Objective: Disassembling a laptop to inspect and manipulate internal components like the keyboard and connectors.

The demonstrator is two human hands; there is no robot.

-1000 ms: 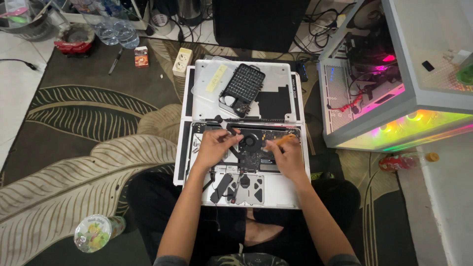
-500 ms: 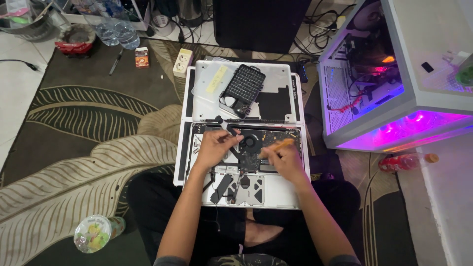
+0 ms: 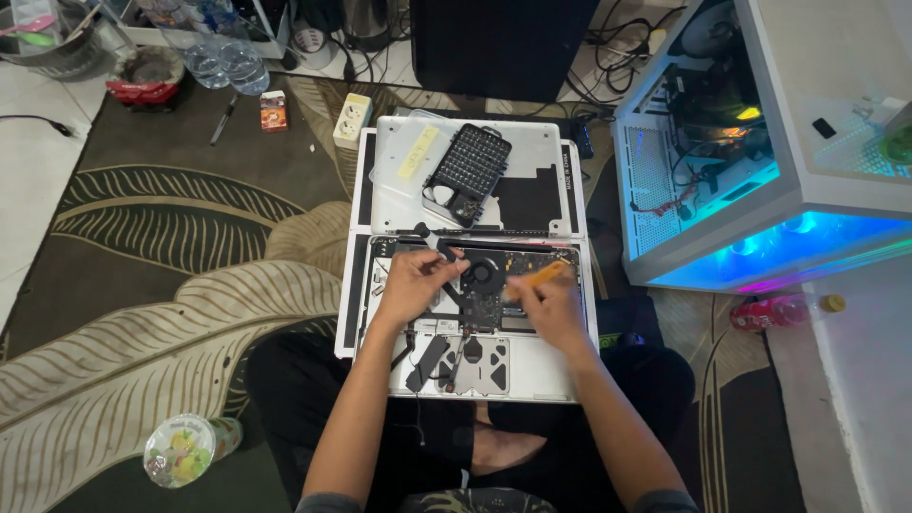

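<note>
We take the opened laptop (image 3: 465,313) as our landmark: it lies bottom-up across our lap, its insides bare. Our left hand (image 3: 415,285) rests on the left half of its innards, fingers curled down onto a black part just left of the round fan (image 3: 482,273) (whether they pinch it or merely press it, we cannot tell). Our right hand (image 3: 549,306) sits over the right half of the laptop, closed around an orange pry tool (image 3: 538,276) whose tip points toward the fan.

Just beyond the laptop's far edge lies its removed bottom cover (image 3: 475,180), pale with a black patch, and on that cover rests a dark screwdriver bit case (image 3: 467,173) lying open and tilted. Right of the laptop stands a white computer case (image 3: 760,152) glowing blue inside, with a red bottle (image 3: 771,312) on the floor at its near corner. Left of the laptop spreads the leaf-patterned carpet (image 3: 171,275), and near our left elbow a clear plastic bottle (image 3: 185,448) lies on it. Farther beyond the cover, a white power strip (image 3: 352,118) sits on the carpet.
</note>
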